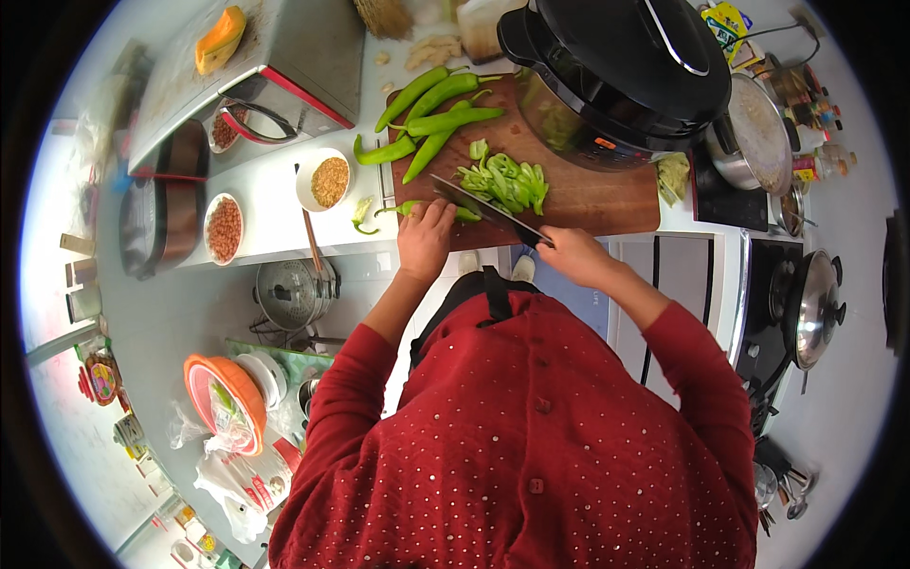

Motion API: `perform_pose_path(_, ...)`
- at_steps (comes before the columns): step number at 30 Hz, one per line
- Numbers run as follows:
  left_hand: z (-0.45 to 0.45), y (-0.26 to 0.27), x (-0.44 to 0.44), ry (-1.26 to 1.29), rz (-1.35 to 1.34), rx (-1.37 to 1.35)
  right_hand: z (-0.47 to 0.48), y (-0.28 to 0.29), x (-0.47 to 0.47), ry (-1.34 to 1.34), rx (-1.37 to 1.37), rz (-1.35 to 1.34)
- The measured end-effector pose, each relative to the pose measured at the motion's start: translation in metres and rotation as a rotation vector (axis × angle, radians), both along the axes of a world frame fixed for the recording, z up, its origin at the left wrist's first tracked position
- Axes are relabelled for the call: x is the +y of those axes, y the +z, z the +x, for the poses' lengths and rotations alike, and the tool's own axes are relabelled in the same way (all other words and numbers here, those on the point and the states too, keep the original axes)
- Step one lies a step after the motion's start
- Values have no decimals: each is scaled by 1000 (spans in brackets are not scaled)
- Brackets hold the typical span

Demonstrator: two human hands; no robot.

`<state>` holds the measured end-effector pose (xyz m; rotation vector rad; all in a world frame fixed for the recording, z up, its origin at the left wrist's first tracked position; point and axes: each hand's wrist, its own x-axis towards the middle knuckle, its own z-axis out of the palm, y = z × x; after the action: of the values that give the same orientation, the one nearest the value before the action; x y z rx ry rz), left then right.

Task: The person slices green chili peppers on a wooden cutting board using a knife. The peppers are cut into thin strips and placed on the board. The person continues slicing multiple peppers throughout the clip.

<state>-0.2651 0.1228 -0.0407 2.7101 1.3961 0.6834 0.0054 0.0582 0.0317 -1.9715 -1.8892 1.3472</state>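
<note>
My left hand (425, 238) presses a long green pepper (466, 214) onto the front left of a wooden cutting board (604, 206). In my right hand (572, 254) is the black handle of a kitchen knife (478, 204), its blade slanting away to the left just beside that pepper. A heap of sliced green pepper (503, 181) lies beyond the blade. Several whole green peppers (448, 117) rest across the board's far left corner, some reaching past its edge. A cut pepper stem end (362, 213) sits on the white counter left of my left hand.
A large black-lidded cooker (618, 78) stands over the board's back right. Left are a bowl of chopped bits (330, 181), chopsticks (311, 238), a bowl of peanuts (224, 229) and a toaster oven (284, 71). A steel pot (753, 135) and a lidded wok (817, 309) are right.
</note>
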Motion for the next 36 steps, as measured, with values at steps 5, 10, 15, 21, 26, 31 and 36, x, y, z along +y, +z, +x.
perform_pose_path(5,0,6,-1,-11,65,-27,-42,-7,10,20,-111,146)
perform_pose_path(10,-14,-5,-13,70,-77,-14,-19,-8,-4,110,-177,231)
perform_pose_path(15,-7,-7,-7,35,18,-142,-1,5,-4,-24,-104,69)
perform_pose_path(21,11,-8,6,7,46,-141,-19,9,7,-114,-7,115)
perform_pose_path(26,5,0,1,-30,62,-129,-17,19,2,-78,-32,89)
perform_pose_path(31,0,-4,-7,-6,1,-102,-22,28,-2,-51,-28,39)
perform_pose_path(36,0,-4,-7,3,5,-91,-29,27,0,-27,-27,48)
